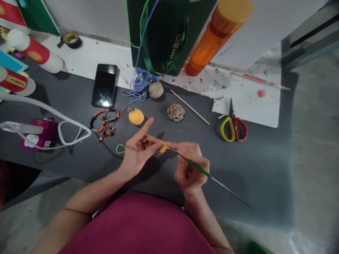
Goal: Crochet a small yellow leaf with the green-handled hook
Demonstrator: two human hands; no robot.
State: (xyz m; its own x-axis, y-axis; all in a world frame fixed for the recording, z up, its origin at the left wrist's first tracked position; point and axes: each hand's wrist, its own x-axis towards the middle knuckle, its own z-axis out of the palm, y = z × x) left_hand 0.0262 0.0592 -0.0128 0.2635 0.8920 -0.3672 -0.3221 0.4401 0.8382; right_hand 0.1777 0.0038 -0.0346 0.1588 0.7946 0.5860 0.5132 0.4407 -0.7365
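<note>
My left hand [137,150] pinches a small orange crochet piece [164,147] between thumb and fingers, with an orange yarn strand [148,135] stretched over the raised index finger. My right hand [190,165] is closed round a long green-handled crochet hook [212,176] whose tip meets the orange piece. Both hands hover just above the dark grey table [265,169]. A small ball of orange yarn [136,116] lies beyond my left hand.
Scissors with yellow and red handles [233,127] lie to the right. A beige crocheted flower [176,112], beige yarn ball [156,90], blue yarn [141,83], wooden stick [189,106], phone [105,85], bead bracelets [104,121] and green bag [164,35] sit farther back.
</note>
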